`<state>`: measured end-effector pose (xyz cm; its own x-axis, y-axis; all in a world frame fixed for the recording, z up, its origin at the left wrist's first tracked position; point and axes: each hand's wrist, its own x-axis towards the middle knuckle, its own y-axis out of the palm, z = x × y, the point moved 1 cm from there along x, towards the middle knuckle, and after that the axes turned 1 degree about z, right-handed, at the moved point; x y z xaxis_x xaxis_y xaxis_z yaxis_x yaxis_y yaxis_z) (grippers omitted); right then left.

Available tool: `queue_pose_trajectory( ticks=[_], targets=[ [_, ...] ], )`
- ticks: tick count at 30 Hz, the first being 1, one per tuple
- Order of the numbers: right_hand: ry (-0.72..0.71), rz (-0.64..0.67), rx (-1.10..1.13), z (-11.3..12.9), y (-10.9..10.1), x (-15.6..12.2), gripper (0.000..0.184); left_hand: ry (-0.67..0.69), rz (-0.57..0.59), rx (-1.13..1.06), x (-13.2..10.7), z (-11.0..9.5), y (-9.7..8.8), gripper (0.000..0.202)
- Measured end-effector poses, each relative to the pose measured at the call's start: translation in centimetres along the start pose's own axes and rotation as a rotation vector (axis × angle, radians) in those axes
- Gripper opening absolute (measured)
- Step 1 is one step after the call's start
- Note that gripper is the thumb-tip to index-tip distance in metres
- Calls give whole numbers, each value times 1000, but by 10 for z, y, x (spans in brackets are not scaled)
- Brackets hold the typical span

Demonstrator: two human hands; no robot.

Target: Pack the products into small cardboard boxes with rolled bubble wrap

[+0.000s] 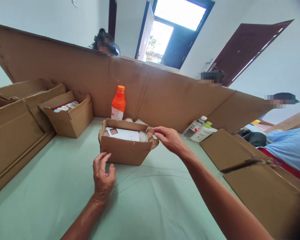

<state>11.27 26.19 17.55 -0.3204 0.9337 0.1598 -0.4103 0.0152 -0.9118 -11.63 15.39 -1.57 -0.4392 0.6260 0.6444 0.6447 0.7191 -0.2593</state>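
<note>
A small open-topped cardboard box (pixel 125 155) stands on the green cloth in front of me. Inside it lie a white carton (pixel 125 134) with dark pictures and a round clear-lidded container (pixel 143 136). My left hand (pixel 103 175) is at the box's front left corner, fingers curved and apart, holding nothing. At the right end of the box, my right hand (pixel 168 140) stretches its fingers to the rim, with thumb apart from them. Its fingertips meet the edge there; I cannot tell how firmly they touch.
An orange bottle (pixel 118 103) stands behind the box. To the left are more cardboard boxes (pixel 76 116). A clear water bottle (pixel 193 128) and a white bottle with a green cap (pixel 202 132) lean at the right, near further boxes (pixel 225 148). A cardboard partition (pixel 170 93) separates other people.
</note>
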Motion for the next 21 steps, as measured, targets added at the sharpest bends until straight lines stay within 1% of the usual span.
queue_pose_trajectory(
  ticks=[1,2,3,4,6,8,9,11,12,14,17,19,21],
  targets=[
    [9,-137,85,-11,1,-16,27,-26,-14,-8,2,0,-2,37],
    [28,-243,162,-23,5,-31,28,-60,-27,-17,5,0,-4,40],
    [52,-296,224,-34,13,-45,29,-98,-40,-28,8,1,-7,45],
    [74,-300,277,-43,25,-56,32,-140,-49,-41,12,3,-10,50],
    [92,-212,369,-53,56,-68,46,-229,-54,-68,22,7,-14,60],
    [67,-96,432,-49,88,-65,61,-320,-23,-120,33,13,-15,65],
    [59,-58,448,-44,101,-60,62,-364,13,-166,39,15,-14,64],
    [83,-39,449,-34,118,-46,52,-439,85,-275,48,15,-8,60],
    [110,-49,441,-32,121,-41,45,-465,112,-318,49,14,-4,58],
    [164,-76,432,-35,119,-39,36,-482,137,-345,45,6,3,56],
    [180,-88,448,-59,110,-56,30,-414,174,-312,20,-14,8,54],
    [173,-105,468,-78,107,-69,28,-347,203,-298,-3,-28,2,56],
    [144,-110,497,-88,112,-71,32,-320,199,-254,-22,-36,-11,60]
  ],
)
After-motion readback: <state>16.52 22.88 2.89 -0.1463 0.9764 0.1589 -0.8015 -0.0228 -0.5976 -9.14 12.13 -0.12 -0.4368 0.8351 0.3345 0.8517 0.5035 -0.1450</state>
